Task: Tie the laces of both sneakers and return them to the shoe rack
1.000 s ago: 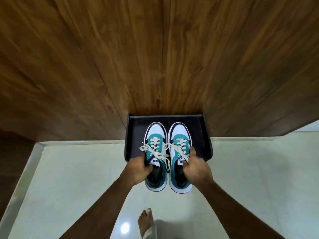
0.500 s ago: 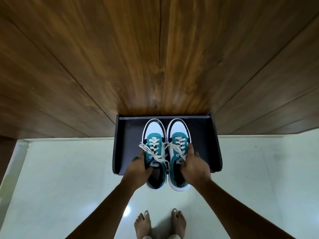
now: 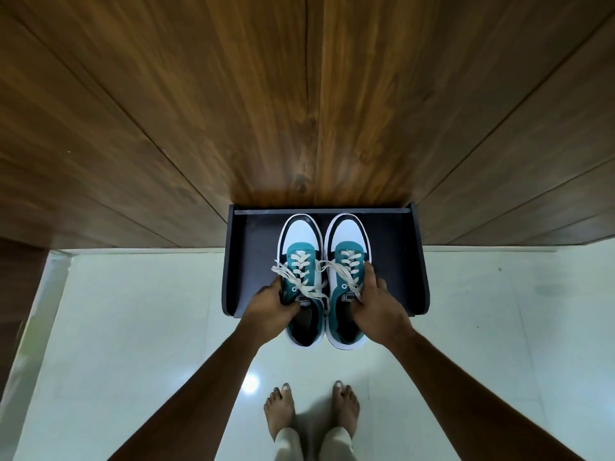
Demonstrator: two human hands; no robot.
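The two teal, white and black canvas sneakers (image 3: 321, 277), cream laces tied, sit toes toward the back edge of the black shoe rack shelf (image 3: 396, 261), heels overhanging its front edge. My left hand (image 3: 271, 306) and right hand (image 3: 379, 309) each grip a collar. I judge this the return step; next, push both fully in and let go.

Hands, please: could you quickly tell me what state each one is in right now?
Left hand: closed, gripping the left sneaker.
Right hand: closed, gripping the right sneaker.
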